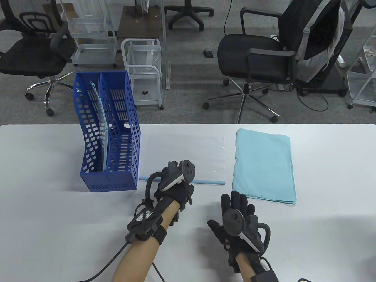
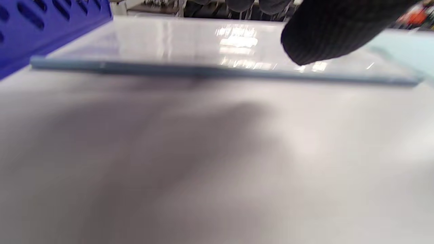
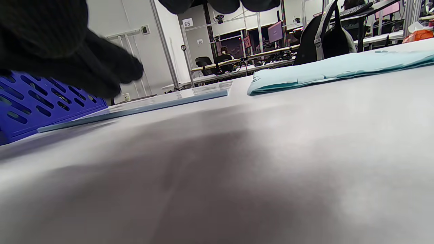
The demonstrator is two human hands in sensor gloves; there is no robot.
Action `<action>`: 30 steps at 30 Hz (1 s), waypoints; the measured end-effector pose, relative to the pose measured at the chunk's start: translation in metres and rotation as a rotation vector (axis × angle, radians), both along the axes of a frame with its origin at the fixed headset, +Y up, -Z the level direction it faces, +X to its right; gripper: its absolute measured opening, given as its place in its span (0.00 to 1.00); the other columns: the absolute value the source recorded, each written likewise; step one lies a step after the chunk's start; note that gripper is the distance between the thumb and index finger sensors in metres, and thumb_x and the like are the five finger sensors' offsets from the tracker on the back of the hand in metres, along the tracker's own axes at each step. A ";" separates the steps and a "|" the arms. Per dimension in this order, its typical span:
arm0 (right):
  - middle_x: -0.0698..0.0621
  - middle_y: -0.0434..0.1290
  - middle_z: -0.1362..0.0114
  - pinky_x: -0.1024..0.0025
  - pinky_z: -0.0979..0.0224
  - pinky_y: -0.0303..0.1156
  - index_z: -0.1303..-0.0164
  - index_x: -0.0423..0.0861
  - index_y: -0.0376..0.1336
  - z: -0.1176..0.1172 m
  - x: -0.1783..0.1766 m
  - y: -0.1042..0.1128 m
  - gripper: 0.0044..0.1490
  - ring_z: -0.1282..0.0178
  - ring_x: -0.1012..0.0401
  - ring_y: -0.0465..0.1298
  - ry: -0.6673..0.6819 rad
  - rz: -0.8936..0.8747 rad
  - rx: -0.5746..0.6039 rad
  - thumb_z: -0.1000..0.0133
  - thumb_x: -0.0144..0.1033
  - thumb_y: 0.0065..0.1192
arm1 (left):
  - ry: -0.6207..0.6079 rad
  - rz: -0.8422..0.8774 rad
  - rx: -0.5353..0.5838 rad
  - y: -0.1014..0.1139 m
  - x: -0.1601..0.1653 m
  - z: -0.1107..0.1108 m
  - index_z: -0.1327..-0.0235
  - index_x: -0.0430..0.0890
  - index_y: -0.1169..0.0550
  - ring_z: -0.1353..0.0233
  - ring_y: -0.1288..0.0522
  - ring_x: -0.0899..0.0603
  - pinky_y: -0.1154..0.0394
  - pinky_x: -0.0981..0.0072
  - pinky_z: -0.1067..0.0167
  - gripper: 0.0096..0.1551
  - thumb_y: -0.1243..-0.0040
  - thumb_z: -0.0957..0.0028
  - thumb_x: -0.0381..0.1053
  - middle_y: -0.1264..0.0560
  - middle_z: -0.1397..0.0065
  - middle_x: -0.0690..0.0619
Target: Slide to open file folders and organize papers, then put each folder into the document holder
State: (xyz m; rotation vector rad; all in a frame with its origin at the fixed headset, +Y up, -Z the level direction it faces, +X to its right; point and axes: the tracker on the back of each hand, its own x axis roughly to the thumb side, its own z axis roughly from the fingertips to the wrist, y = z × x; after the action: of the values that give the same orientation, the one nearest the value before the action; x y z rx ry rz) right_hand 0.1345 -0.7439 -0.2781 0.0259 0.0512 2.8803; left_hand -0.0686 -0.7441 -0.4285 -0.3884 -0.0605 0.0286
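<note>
**Q:** What lies on the white table [image 1: 58, 223]?

**A:** A clear plastic file folder with a pale blue slide bar [image 1: 188, 158] lies flat near the middle, its bar along the edge nearest the person. Just to its left, toward the table's far left, stands a blue perforated plastic document holder [image 1: 110, 147] with one folder [image 1: 98, 117] already upright in its left compartment. To the right of the clear folder lies a stack of light blue papers [image 1: 264, 164], close beside it but not overlapping.

**Q:** And the hands?

**A:** The left hand [image 1: 173, 183], in a black sensor glove, sits at the slide bar near its middle. Its fingers are hidden beneath the tracker in the table view, and the wrist view shows only one fingertip [image 2: 322, 37] over the folder, so I cannot tell whether they grasp the bar. The right hand [image 1: 238, 217] is over bare table near the front edge, fingers spread and relaxed, holding nothing.

**Q:** Which step is this?

**A:** It appears to be the opening of the second folder. The next move likely calls for pinching the bar and drawing it sideways along the edge, the other hand steadying the slippery sheet.
</note>
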 end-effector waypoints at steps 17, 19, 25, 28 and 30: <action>0.44 0.37 0.14 0.37 0.21 0.42 0.22 0.54 0.37 -0.006 0.015 -0.005 0.60 0.15 0.41 0.43 -0.033 -0.097 -0.036 0.55 0.71 0.56 | -0.144 -0.240 0.200 -0.010 0.020 -0.023 0.33 0.63 0.21 0.26 0.18 0.46 0.22 0.48 0.30 0.36 0.25 0.61 0.54 0.21 0.26 0.61; 0.44 0.37 0.14 0.37 0.21 0.42 0.22 0.54 0.37 -0.007 0.020 -0.005 0.60 0.15 0.41 0.43 -0.052 -0.126 -0.038 0.55 0.71 0.56 | -0.169 -0.260 0.245 -0.011 0.021 -0.022 0.35 0.62 0.20 0.28 0.16 0.47 0.21 0.49 0.30 0.35 0.25 0.61 0.53 0.20 0.28 0.60; 0.44 0.38 0.14 0.37 0.21 0.42 0.22 0.54 0.38 -0.008 0.028 -0.005 0.60 0.15 0.41 0.44 -0.077 -0.150 -0.030 0.55 0.71 0.56 | -0.176 -0.220 0.309 -0.012 0.019 -0.026 0.41 0.61 0.16 0.32 0.14 0.49 0.21 0.51 0.31 0.30 0.26 0.61 0.52 0.17 0.33 0.60; 0.44 0.38 0.14 0.37 0.21 0.42 0.22 0.54 0.38 -0.008 0.028 -0.006 0.60 0.15 0.41 0.44 -0.079 -0.151 -0.026 0.55 0.71 0.56 | -0.173 -0.190 0.334 -0.012 0.018 -0.030 0.44 0.61 0.15 0.33 0.14 0.49 0.20 0.51 0.31 0.28 0.25 0.61 0.51 0.17 0.35 0.60; 0.44 0.38 0.14 0.37 0.21 0.42 0.22 0.54 0.38 -0.008 0.028 -0.006 0.60 0.15 0.41 0.44 -0.078 -0.148 -0.027 0.55 0.71 0.56 | -0.163 -0.174 0.332 -0.012 0.015 -0.032 0.45 0.61 0.15 0.34 0.14 0.50 0.21 0.52 0.31 0.26 0.25 0.60 0.51 0.17 0.35 0.60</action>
State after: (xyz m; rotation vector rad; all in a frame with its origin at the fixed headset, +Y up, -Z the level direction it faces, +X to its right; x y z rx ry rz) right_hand 0.1621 -0.7500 -0.2860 -0.0838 0.0710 2.7295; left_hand -0.0533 -0.7559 -0.4603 -0.0620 -0.1896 -0.1837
